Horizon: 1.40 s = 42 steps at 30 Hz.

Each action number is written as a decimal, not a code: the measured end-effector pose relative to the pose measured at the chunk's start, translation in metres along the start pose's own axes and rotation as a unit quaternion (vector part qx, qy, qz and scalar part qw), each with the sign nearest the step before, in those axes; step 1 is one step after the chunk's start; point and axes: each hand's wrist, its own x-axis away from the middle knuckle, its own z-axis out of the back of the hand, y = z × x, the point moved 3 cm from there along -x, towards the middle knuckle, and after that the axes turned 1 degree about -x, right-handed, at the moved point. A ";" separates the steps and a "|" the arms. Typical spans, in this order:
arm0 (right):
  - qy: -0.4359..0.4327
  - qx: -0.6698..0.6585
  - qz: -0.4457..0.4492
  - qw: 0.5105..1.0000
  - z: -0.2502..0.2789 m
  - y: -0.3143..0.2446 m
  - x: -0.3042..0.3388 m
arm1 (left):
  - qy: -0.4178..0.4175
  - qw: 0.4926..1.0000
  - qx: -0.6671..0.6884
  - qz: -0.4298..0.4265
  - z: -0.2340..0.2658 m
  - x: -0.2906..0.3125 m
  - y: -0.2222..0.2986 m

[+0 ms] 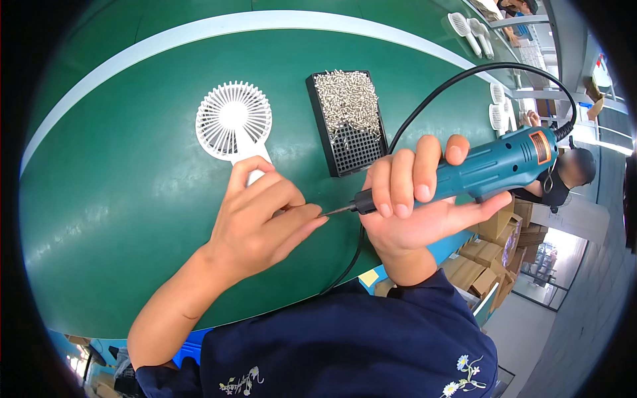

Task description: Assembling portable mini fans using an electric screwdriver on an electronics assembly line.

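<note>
A white handheld fan (233, 116) with a round slatted head lies on the green table, its handle running under my left hand (255, 222). That hand is closed, with a finger hooked over the handle. Its thumb and a fingertip meet at the bit tip of a teal electric screwdriver (491, 162); whether they pinch a screw there is hidden. My right hand (415, 205), palm up, grips the screwdriver by its black nose and front body. Just beyond it sits a black screw tray (323, 126), with many small silver screws (346, 96) heaped over its far part and bare holes at the near end.
A black cable (458, 75) loops from the screwdriver's back end across the table (133, 219). A white strip (265, 21) crosses the far side. More white fans (464, 33) lie at the far right, near other people (574, 169). Cardboard boxes (488, 259) stand at right.
</note>
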 end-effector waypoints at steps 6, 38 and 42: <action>-0.014 0.035 0.055 0.998 -0.013 -0.005 0.003 | -0.023 0.999 -0.027 0.017 -0.004 -0.014 0.010; -0.221 0.188 0.075 0.954 -0.047 0.031 0.022 | -0.131 0.983 -0.117 0.055 0.025 0.010 -0.005; -0.213 0.213 0.053 0.952 -0.043 0.030 0.023 | -0.112 0.986 -0.108 0.056 0.022 0.010 -0.007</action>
